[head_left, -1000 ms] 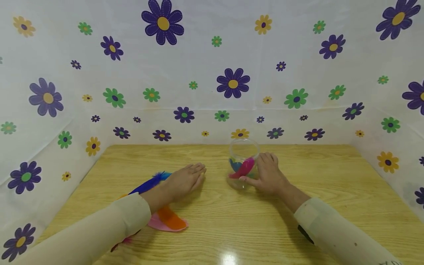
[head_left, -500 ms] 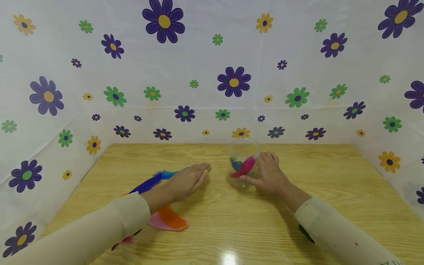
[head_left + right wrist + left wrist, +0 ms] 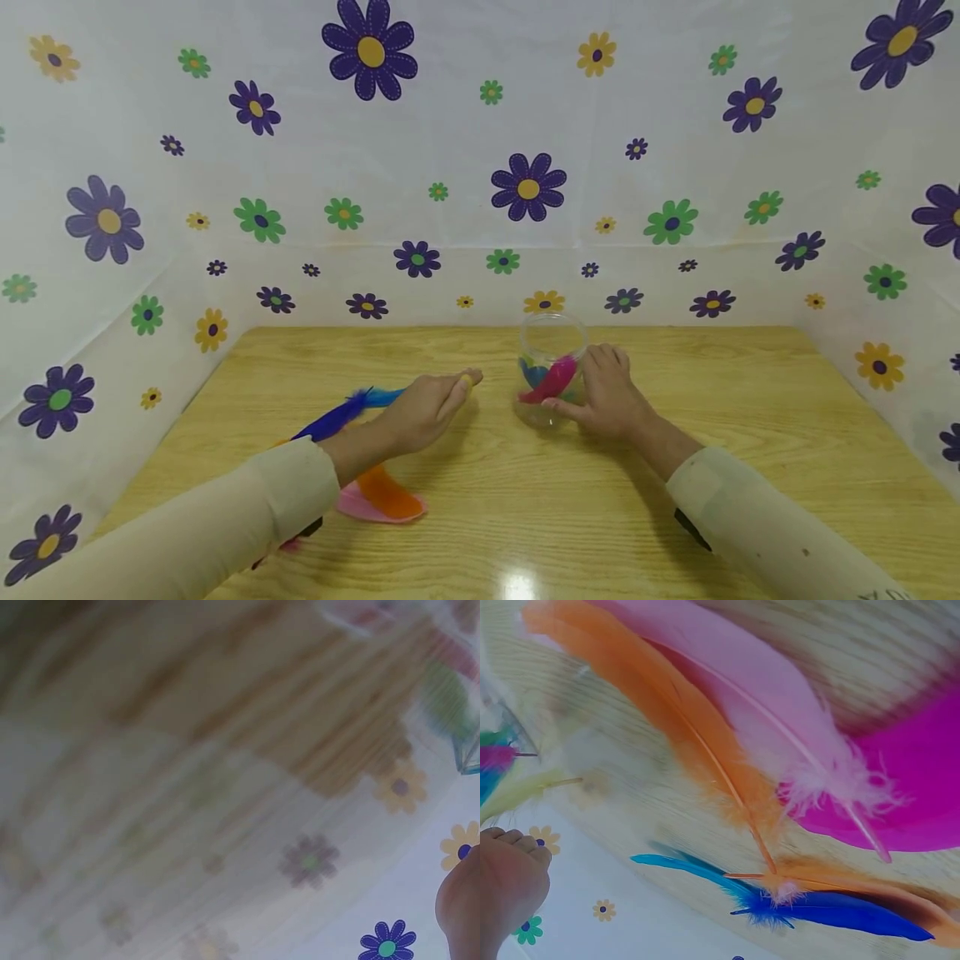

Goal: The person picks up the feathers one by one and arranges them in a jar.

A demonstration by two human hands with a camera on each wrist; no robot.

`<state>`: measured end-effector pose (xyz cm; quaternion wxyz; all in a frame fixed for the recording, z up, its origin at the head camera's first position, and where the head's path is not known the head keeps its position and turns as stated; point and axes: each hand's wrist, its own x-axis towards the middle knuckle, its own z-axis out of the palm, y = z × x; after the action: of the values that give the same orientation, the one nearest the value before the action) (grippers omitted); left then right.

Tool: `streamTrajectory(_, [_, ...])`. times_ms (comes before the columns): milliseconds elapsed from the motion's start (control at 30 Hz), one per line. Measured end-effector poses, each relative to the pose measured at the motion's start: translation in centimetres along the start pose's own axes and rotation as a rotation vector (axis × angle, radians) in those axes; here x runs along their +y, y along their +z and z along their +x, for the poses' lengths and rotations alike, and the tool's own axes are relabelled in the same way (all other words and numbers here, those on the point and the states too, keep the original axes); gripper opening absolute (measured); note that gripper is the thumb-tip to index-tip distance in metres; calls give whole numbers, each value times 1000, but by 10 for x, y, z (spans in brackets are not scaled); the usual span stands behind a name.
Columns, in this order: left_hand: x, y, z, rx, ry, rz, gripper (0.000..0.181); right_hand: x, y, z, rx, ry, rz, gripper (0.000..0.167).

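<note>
In the head view my left hand [image 3: 431,412] has its thumb and fingers around something yellow [image 3: 467,379], of which only a bit shows. A yellow feather [image 3: 521,791] with its bare quill appears just beyond my left fingers in the left wrist view. My right hand [image 3: 611,396] grips the right side of a clear round jar [image 3: 553,417]. The jar stands upright to the right of my left hand, mouth up. Inside it are a magenta feather [image 3: 553,382] and a blue one [image 3: 532,373], with some yellow and green. The right wrist view is blurred.
Near my left forearm lie a dark blue feather [image 3: 330,419], a light blue one [image 3: 382,397], an orange one [image 3: 390,493] and a pink one [image 3: 356,504]. A large magenta feather [image 3: 907,780] shows in the left wrist view. A flowered cloth [image 3: 450,142] surrounds the wooden table [image 3: 525,500].
My left hand has shifted slightly right, its fingers now more curled, and a yellow bit has come into sight between them. The light blue feather shows more. My right hand and the jar stayed put.
</note>
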<state>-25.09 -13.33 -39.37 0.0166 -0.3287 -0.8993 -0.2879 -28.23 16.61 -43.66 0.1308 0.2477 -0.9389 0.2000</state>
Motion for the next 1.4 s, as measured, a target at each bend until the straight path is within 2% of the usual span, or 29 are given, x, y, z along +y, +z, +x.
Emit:
streamTrajectory(500, [7,-10,4,3,-218,-264,49,-1,1,0,5,-4,18,62])
streamTrajectory(833, [6,-12,5,-28,-321,-496,51,-2,0,0,-6,4,16,62])
streamTrajectory(1067, [7,-14,4,-33,-377,-589,52,-1,2,0,-1,0,16,60])
streamTrajectory(1267, [6,-12,6,-20,-461,-819,52,-1,2,0,-1,-4,20,61])
streamTrajectory(1400, [7,-12,10,2,-557,-1030,53,-1,1,1,13,-11,18,61])
